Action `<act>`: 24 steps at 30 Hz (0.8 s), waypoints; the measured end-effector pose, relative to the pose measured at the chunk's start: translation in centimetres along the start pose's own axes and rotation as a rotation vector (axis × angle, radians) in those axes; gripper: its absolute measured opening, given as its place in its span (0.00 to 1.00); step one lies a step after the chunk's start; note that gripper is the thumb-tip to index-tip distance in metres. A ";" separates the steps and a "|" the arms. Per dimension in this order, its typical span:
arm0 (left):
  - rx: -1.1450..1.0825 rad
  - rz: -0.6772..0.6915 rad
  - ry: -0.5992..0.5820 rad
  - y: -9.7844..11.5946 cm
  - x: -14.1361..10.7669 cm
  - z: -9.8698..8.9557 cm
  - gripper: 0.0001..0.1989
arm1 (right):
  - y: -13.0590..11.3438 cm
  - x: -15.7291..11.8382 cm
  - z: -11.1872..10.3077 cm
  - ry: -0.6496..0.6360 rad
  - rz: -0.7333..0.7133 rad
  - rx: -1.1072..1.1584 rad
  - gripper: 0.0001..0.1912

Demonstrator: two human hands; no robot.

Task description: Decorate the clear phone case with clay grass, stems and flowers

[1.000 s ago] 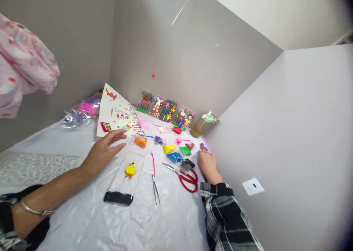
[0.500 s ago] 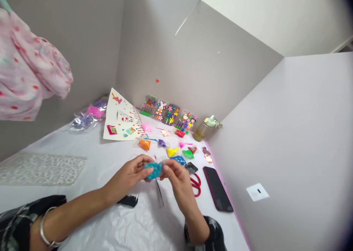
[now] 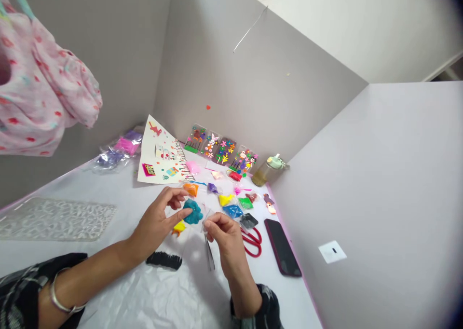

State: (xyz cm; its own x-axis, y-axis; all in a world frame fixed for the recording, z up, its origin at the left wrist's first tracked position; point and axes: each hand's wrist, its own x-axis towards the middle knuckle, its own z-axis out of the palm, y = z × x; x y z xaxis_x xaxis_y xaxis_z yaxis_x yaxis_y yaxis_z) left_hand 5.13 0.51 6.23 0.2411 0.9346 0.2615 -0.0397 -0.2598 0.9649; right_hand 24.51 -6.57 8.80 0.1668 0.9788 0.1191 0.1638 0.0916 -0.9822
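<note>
A small clear bag of teal modelling clay (image 3: pixel 194 216) is between my hands above the table. My left hand (image 3: pixel 161 215) has its thumb on the clay's near side, its other fingers curled with a gap above the thumb. My right hand (image 3: pixel 224 232) pinches the bag's clear plastic edge. Beneath them lie tweezers (image 3: pixel 210 254), partly covered by the right hand. A yellow and orange piece (image 3: pixel 178 228) sits just below the left thumb. A black fringed strip (image 3: pixel 164 260) rests nearer to me on crinkled clear plastic.
Bags of clay, among them blue (image 3: pixel 233 211), green (image 3: pixel 246 203) and orange (image 3: pixel 190 189), lie beyond my hands. Red scissors (image 3: pixel 252 242) and a phone (image 3: pixel 282 247) are at right. Decorated panels (image 3: pixel 226 149), a bottle (image 3: pixel 265 171) and a drawing sheet (image 3: pixel 159 157) stand behind.
The bag of teal clay has turned and shows flatter and wider. My left fingers have spread from it and my right hand has shifted slightly down, uncovering the yellow and orange piece.
</note>
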 end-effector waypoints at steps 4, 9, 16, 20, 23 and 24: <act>0.022 0.041 -0.083 0.4 -1.0 0.6 0.17 | 0.4 -0.6 1.1 0.092 -0.071 -0.060 0.14; -0.001 0.037 -0.219 0.8 -1.2 1.0 0.18 | 0.4 -1.5 2.2 0.093 -0.208 -0.161 0.13; -0.031 0.007 -0.212 0.3 -1.3 1.1 0.13 | 0.5 -2.6 2.5 0.173 -0.407 -0.284 0.15; -0.112 -0.055 -0.256 0.0 -0.8 0.7 0.16 | 0.4 -2.5 2.0 0.204 -0.476 -0.295 0.02; -0.163 -0.096 -0.293 -0.2 -0.1 0.3 0.21 | 0.4 -1.7 1.1 0.202 -0.286 -0.115 0.21; -0.170 -0.106 -0.302 -0.3 0.1 0.2 0.22 | 0.5 -1.3 0.9 0.158 -0.181 -0.027 0.23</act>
State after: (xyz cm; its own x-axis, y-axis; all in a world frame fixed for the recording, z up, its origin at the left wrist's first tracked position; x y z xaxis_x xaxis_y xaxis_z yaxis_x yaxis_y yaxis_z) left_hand 5.33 0.62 6.00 0.5271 0.8337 0.1648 -0.1535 -0.0973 0.9833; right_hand 23.51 -7.65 8.00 0.2824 0.9056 0.3165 0.2307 0.2561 -0.9387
